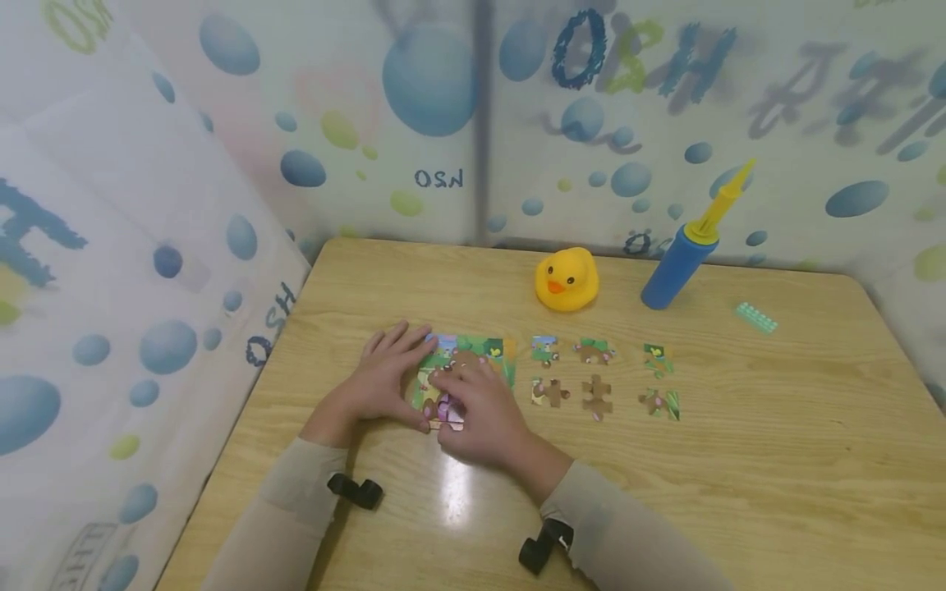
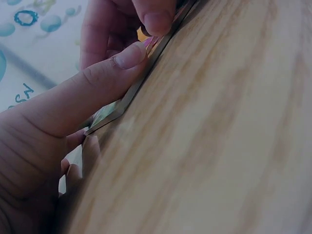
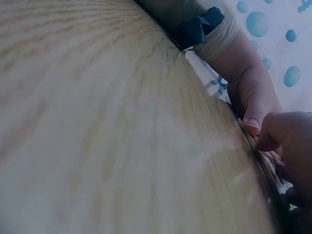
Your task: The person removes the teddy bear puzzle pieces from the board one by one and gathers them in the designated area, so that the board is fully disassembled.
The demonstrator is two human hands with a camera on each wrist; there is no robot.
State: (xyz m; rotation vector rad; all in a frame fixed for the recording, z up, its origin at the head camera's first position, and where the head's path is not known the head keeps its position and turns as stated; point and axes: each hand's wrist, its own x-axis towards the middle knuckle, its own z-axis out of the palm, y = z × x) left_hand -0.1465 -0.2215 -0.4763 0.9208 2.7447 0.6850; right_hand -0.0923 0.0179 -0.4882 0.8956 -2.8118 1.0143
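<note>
In the head view, a bear-picture puzzle (image 1: 500, 349) lies on the wooden table. My left hand (image 1: 380, 377) spans its left side, fingers extended along the upper left corner and thumb touching the lower left edge. My right hand (image 1: 484, 410) reaches over the puzzle with curled fingers, index and thumb about a puzzle piece (image 1: 447, 408) with pink on it, near the bottom edge. The right palm hides the lower right part. In the left wrist view, the left thumb (image 2: 131, 56) rests along the board's edge, close to the right fingertips.
Several loose puzzle pieces (image 1: 597, 396) lie in two rows right of the puzzle. Behind them stand a yellow rubber duck (image 1: 567, 281) and a blue hand pump (image 1: 676, 267) with a yellow nozzle. A mint-green toy brick (image 1: 757, 317) lies at the far right. Patterned curtains (image 1: 436, 82) border the table.
</note>
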